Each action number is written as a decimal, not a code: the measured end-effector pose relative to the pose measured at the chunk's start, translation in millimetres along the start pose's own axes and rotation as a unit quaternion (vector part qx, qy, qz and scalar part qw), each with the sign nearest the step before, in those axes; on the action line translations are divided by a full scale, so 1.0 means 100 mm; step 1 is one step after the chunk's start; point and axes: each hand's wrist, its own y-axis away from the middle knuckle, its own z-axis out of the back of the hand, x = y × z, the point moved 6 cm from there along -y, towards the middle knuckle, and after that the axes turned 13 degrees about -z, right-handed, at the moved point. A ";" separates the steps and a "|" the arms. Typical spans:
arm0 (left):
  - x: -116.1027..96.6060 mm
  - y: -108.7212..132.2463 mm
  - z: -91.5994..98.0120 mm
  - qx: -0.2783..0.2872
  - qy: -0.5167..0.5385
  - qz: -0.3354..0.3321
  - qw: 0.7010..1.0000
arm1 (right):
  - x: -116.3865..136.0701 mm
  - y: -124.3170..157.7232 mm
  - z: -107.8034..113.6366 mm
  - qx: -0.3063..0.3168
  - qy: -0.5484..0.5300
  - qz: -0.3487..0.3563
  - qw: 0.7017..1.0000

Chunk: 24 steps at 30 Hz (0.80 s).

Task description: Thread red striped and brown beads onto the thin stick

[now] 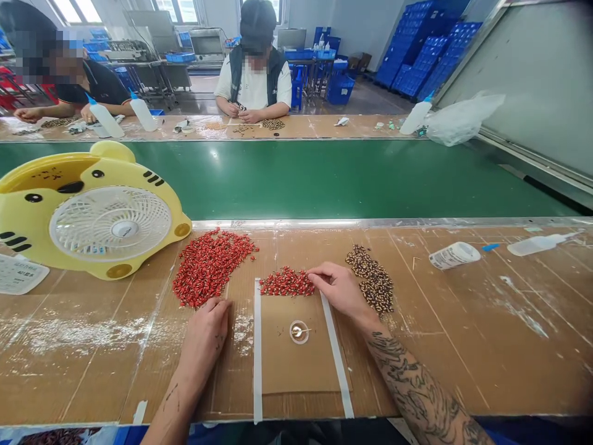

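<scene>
My right hand lies flat with its fingertips against a small heap of red beads on a brown cardboard sheet. My left hand rests at the sheet's left side, its fingers curled down and its palm hidden. Above it lies a large pile of red beads. A pile of brown speckled beads sits beside my right hand. A small round dish holding a little metal spoon stands mid-sheet, between my hands.
A yellow animal-shaped fan stands at the left. A white bottle and a glue bottle lie at the right. A green conveyor belt runs beyond the bench, with co-workers and white bottles across it.
</scene>
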 end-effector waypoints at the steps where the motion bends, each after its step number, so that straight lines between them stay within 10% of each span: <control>1: 0.01 -0.01 -0.01 0.016 -0.006 0.001 1.000 | -0.01 0.03 0.06 -0.001 -0.014 -0.004 1.000; 11: -0.20 -0.10 0.09 -0.009 0.183 0.011 0.983 | 0.03 0.68 0.00 0.157 -0.032 0.072 0.984; 19: -0.78 0.10 -0.39 -0.091 0.637 0.192 0.741 | 0.13 0.76 -0.17 0.135 -0.004 0.146 0.980; 24: -0.85 0.13 -0.43 -0.109 0.685 0.246 0.677 | 0.24 0.79 -0.21 0.123 0.017 0.209 0.970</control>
